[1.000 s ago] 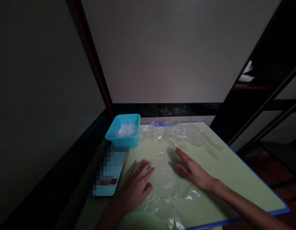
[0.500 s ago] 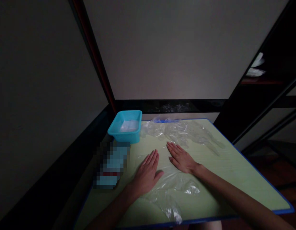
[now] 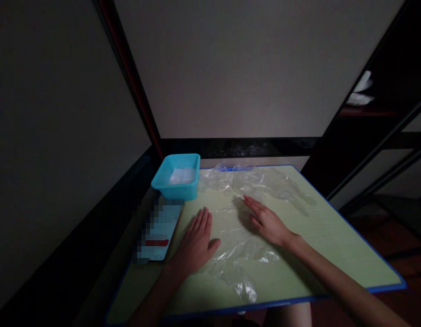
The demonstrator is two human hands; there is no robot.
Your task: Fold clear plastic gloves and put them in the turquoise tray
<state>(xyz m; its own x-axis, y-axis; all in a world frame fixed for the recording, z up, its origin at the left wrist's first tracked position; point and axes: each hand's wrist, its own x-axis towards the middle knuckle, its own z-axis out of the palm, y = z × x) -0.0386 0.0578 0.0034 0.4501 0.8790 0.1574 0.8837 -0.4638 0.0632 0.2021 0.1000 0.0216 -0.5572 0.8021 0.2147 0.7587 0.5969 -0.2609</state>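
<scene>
A clear, thin plastic bag [image 3: 235, 252] lies spread and wrinkled on the pale green table [image 3: 319, 254] in front of me. My left hand [image 3: 195, 243] rests flat at the bag's left side, palm down, fingers stretched out and thumb apart. Just above the bag's upper right part is my right hand [image 3: 266, 222], its fingers extended and holding nothing, with a shadow under it. Farther back, more crumpled clear plastic [image 3: 251, 181] stretches along the far side of the table.
A turquoise plastic basin [image 3: 176, 190] with whitish contents stands at the back left corner. A flat light-blue object [image 3: 159, 236], partly pixelated, lies at the left edge. Pale panels [image 3: 244, 68] rise behind the table. White items [image 3: 362, 91] sit on a dark shelf at right.
My left hand has slid left over the plastic. My right hand has moved right and lifted slightly off the surface, turning onto its side. The view has shifted a little.
</scene>
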